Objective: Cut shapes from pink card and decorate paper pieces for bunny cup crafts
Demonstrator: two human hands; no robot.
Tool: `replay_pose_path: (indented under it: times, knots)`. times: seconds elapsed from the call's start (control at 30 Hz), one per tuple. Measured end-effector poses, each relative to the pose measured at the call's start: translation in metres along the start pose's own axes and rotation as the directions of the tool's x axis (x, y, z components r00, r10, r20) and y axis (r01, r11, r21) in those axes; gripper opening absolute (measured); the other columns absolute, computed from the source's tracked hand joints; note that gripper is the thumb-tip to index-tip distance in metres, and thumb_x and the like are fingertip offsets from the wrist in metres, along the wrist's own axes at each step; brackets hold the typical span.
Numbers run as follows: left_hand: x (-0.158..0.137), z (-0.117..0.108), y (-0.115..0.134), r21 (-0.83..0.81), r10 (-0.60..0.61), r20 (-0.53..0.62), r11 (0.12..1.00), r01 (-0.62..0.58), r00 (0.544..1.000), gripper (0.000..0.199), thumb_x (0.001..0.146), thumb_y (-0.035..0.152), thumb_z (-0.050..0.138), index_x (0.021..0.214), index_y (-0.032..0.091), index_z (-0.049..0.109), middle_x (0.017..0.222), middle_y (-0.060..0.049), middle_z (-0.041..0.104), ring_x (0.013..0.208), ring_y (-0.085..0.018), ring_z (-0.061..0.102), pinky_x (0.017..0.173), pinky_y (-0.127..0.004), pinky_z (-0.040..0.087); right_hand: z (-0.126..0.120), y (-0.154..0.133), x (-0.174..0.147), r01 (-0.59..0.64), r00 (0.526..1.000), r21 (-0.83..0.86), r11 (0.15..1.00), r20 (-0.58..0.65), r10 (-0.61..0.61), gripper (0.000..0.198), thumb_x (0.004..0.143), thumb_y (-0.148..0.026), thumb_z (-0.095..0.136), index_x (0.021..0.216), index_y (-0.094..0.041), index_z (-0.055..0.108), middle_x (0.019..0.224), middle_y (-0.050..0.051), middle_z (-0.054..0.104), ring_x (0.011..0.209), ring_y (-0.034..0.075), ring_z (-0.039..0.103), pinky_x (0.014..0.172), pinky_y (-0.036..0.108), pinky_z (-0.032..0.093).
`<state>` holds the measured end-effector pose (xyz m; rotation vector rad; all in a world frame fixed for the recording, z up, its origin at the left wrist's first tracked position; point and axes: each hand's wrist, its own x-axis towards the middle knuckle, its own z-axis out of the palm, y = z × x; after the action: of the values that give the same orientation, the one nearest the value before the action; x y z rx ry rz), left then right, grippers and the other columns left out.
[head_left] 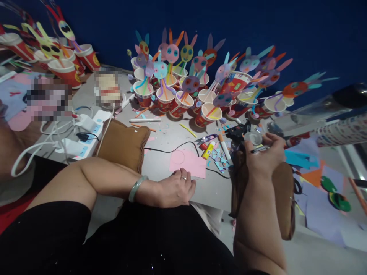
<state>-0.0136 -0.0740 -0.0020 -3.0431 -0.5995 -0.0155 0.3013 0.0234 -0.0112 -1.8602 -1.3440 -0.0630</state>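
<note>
The left hand (176, 189) lies on the table (210, 193), fingers bent at the near edge of the pink paper (187, 162) with its drawn circle; I cannot tell whether it grips anything. The right hand (263, 158) pinches a clear round cap (254, 138) and a pen (259, 149). Beyond the paper, paper cups (181, 105) with rabbit faces stand by the blue wall (258, 23)

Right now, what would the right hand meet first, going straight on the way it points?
The right hand would probably meet a red, white-rimmed paper cup first, though depth is unclear; the clear plastic cylinder might be nearer.
</note>
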Motion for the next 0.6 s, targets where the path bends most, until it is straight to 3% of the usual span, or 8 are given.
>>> replay_pose_path:
  times: [0.1,0.2,0.3,0.37,0.47,0.6]
  knots:
    - [0.001,0.000,-0.001,-0.001,0.005,-0.012,1.000,-0.005,1.000,0.066,0.097,0.051,0.045,0.134,-0.003,0.053,0.123,-0.035,0.062,0.109,-0.040,0.064,0.081,-0.048,0.050,-0.006,-0.006,-0.001,0.023,0.985,-0.164,0.986,-0.164,-0.050,0.055,0.070,-0.025,0.077,0.122,-0.022,0.058,0.126,0.022,0.062,0.120,0.049,0.053,0.102,0.067,0.033]
    - [0.001,-0.004,-0.002,-0.004,-0.005,0.012,1.000,0.005,1.000,0.066,0.097,0.052,0.044,0.132,-0.003,0.053,0.119,-0.032,0.063,0.107,-0.040,0.063,0.077,-0.047,0.050,-0.004,-0.026,-0.013,0.216,0.962,-0.031,0.976,-0.165,-0.219,0.050,0.075,-0.027,0.072,0.122,-0.019,0.060,0.123,0.019,0.063,0.117,0.042,0.057,0.101,0.059,0.042]
    - [0.003,-0.010,-0.004,-0.020,-0.023,0.072,0.999,0.025,0.997,0.065,0.097,0.053,0.043,0.128,-0.003,0.056,0.118,-0.030,0.061,0.108,-0.040,0.060,0.074,-0.045,0.050,0.005,-0.049,-0.031,0.319,0.942,0.177,0.931,0.048,-0.332,0.034,0.080,-0.032,0.067,0.113,-0.022,0.065,0.108,0.010,0.068,0.103,0.031,0.064,0.095,0.052,0.049]
    - [0.003,-0.013,-0.004,-0.038,-0.029,0.105,0.999,0.033,0.994,0.062,0.097,0.054,0.043,0.125,0.000,0.059,0.121,-0.029,0.059,0.109,-0.038,0.058,0.074,-0.044,0.050,0.012,-0.060,-0.042,0.379,0.886,0.219,0.899,0.194,-0.421,0.030,0.080,-0.033,0.069,0.109,-0.024,0.067,0.105,0.008,0.069,0.102,0.030,0.064,0.097,0.052,0.047]
    - [0.003,-0.013,-0.004,-0.044,-0.026,0.111,0.999,0.031,0.994,0.061,0.096,0.056,0.044,0.121,0.003,0.062,0.120,-0.027,0.058,0.109,-0.037,0.056,0.075,-0.043,0.049,0.022,-0.068,-0.052,0.472,0.789,0.202,0.858,0.337,-0.513,0.029,0.079,-0.033,0.070,0.108,-0.026,0.067,0.102,0.007,0.072,0.101,0.031,0.062,0.104,0.057,0.040]
    - [0.004,-0.009,-0.004,0.007,-0.033,0.076,0.999,0.033,0.997,0.066,0.095,0.059,0.044,0.124,0.002,0.060,0.123,-0.026,0.056,0.109,-0.036,0.054,0.078,-0.043,0.047,0.032,-0.069,-0.055,0.523,0.750,0.121,0.844,0.406,-0.523,0.022,0.083,-0.036,0.065,0.103,-0.026,0.067,0.092,0.006,0.072,0.095,0.031,0.061,0.105,0.057,0.037]
